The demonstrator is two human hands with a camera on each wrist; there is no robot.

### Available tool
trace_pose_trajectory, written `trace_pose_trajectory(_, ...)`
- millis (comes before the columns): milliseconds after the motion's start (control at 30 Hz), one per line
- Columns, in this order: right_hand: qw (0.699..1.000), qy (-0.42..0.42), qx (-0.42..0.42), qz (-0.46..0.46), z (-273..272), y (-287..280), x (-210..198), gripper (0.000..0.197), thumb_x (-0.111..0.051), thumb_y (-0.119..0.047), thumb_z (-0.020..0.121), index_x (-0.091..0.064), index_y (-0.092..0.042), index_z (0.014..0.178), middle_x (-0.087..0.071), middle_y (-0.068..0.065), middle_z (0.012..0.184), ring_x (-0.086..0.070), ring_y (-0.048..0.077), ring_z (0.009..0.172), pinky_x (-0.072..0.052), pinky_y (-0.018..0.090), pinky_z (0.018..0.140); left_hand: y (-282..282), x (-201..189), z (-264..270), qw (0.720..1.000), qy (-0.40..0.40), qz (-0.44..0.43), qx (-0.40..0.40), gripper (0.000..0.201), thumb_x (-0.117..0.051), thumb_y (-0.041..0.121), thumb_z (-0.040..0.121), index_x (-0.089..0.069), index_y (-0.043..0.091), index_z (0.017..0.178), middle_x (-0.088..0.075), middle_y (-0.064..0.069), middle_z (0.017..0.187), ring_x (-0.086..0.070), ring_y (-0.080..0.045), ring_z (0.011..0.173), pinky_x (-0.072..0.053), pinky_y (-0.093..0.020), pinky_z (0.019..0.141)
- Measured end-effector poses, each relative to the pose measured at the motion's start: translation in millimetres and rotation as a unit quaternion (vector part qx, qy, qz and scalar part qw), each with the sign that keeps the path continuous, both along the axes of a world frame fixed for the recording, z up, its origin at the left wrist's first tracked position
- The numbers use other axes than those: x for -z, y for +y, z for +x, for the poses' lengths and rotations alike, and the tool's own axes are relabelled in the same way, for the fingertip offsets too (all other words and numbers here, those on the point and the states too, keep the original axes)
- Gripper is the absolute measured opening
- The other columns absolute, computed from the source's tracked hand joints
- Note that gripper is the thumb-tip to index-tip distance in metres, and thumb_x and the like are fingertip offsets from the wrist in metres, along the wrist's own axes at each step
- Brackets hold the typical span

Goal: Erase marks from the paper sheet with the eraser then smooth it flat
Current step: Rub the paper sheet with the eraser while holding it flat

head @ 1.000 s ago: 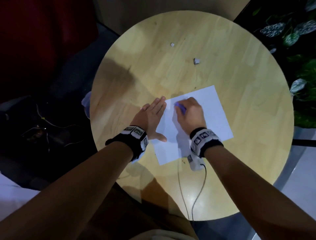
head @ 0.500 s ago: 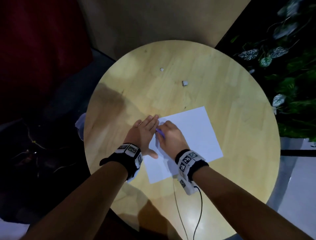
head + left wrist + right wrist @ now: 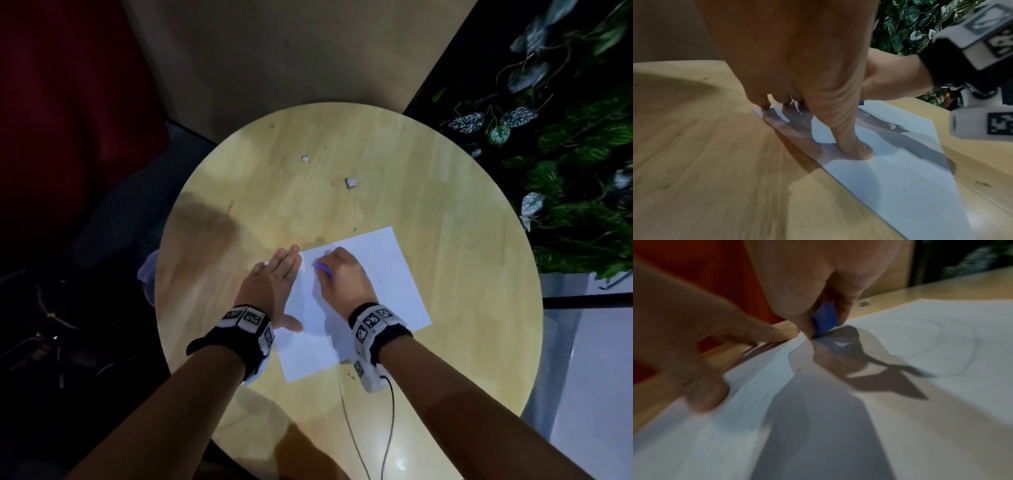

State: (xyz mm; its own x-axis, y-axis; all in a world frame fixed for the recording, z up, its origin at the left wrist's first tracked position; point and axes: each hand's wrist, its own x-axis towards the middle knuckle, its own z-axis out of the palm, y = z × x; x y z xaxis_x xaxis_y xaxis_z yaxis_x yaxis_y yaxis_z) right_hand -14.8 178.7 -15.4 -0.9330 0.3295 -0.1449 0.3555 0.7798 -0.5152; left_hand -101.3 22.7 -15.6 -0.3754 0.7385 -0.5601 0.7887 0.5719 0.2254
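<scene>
A white paper sheet (image 3: 383, 291) lies on the round wooden table (image 3: 445, 192), seen also in the left wrist view (image 3: 900, 170) and the right wrist view (image 3: 900, 386). My right hand (image 3: 339, 274) pinches a small blue eraser (image 3: 323, 269) (image 3: 826, 319) against the sheet near its far left corner. Faint curved pencil lines (image 3: 953, 353) show on the paper to the right of the eraser. My left hand (image 3: 274, 281) lies flat with straight fingers on the sheet's left edge, its thumb (image 3: 851, 142) pressing the paper down.
Two small white scraps (image 3: 350, 183) (image 3: 305, 158) lie on the table beyond the sheet. A thin cable (image 3: 387, 428) runs from my right wrist over the table's near edge. Leafy plants (image 3: 555, 154) stand at the right, a dark red surface at the left.
The head camera has pulled back, so the table sits lower in view. My right hand with the eraser has shifted a little right of the left hand's fingertips. The left hand stays pressed on the sheet.
</scene>
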Motion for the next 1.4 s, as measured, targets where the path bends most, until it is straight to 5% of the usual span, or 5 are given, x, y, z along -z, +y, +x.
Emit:
trace_pose_trajectory(600, 0.990, 0.010, -0.131, -0.045, 26, -33, -2, 0.020, -0.050, -0.020, 0.091, -0.066, -0.011, 0.082, -0.054, 0.007, 0.082, -0.053, 0.025, 0.076, -0.049, 0.035, 0.068, -1, 2, 2, 1.000, 0.017, 0.018, -0.001, 0.126, -0.067, 0.069, 0.076, 0.011, 0.012, 0.157, 0.026, -0.001, 0.163, 0.014, -0.019, 0.152, -0.013, -0.039, 0.123)
trace_pose_trajectory(767, 0.998, 0.043, 0.042, -0.007, 10, -4, 10, 0.016, -0.056, -0.012, 0.088, -0.070, -0.008, 0.096, -0.061, 0.010, 0.093, -0.059, 0.030, 0.086, -0.051, 0.039, 0.078, -1, 2, 2, 1.000, 0.006, 0.011, 0.000, 0.129, -0.069, 0.069, 0.075, 0.012, 0.013, 0.157, 0.027, 0.001, 0.162, 0.016, -0.019, 0.152, -0.012, -0.039, 0.123)
trace_pose_trajectory(967, 0.985, 0.020, -0.167, -0.028, 39, -29, -9, 0.010, -0.057, -0.010, 0.088, -0.067, -0.010, 0.088, -0.056, 0.007, 0.087, -0.055, 0.026, 0.078, -0.049, 0.034, 0.067, -1, 2, 2, 1.000, 0.002, 0.020, -0.013, 0.129, -0.071, 0.068, 0.074, 0.010, 0.011, 0.158, 0.026, 0.001, 0.163, 0.014, -0.019, 0.152, -0.011, -0.039, 0.121)
trace_pose_trajectory(1133, 0.998, 0.044, 0.044, 0.021, 3, 4, 5, 0.013, -0.061, -0.007, 0.086, -0.070, -0.006, 0.094, -0.062, 0.012, 0.092, -0.060, 0.032, 0.086, -0.051, 0.034, 0.077, -2, 5, 1, 1.000, -0.001, 0.014, -0.009, 0.130, -0.071, 0.068, 0.073, 0.011, 0.013, 0.157, 0.026, 0.001, 0.162, 0.015, -0.019, 0.152, -0.011, -0.040, 0.122)
trace_pose_trajectory(1400, 0.992, 0.027, -0.124, 0.006, 15, -16, -6, 0.007, -0.062, -0.006, 0.086, -0.068, -0.006, 0.086, -0.058, 0.010, 0.083, -0.058, 0.030, 0.075, -0.049, 0.032, 0.068, -4, 10, 0, 1.000, 0.006, 0.029, -0.007, 0.134, -0.073, 0.071, 0.068, 0.008, 0.012, 0.158, 0.023, 0.001, 0.164, 0.011, -0.020, 0.153, -0.013, -0.039, 0.121)
